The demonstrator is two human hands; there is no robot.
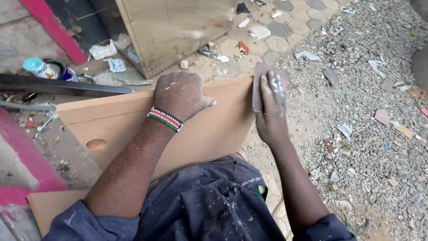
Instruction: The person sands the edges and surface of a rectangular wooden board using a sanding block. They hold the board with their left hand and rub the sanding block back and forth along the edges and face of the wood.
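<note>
Dusty fingertips pressed flat and close together against a sheet of brown sandpaper, pinning it over the right end of a tan fibreboard panel at frame centre. Right hand stretched long along that end, thumb hidden behind the sheet. Left hand curled into a loose fist on the panel's top edge, knuckles up, thumb tip poking out toward the sandpaper; striped beaded wristband just below. Panel propped on edge against the lap, a round shallow recess near its lower left. Probably stiff and fairly light, smooth-faced and slippery with dust, corners likely to chip; best gripped along the top edge, as now. Sandpaper thin and floppy, needing a flat palm to stay put. Second tan board at lower left. Upper left: spray can with teal cap beside a dark tin. Larger wooden cabinet at top centre. Gravel and paper scraps across the right.
</note>
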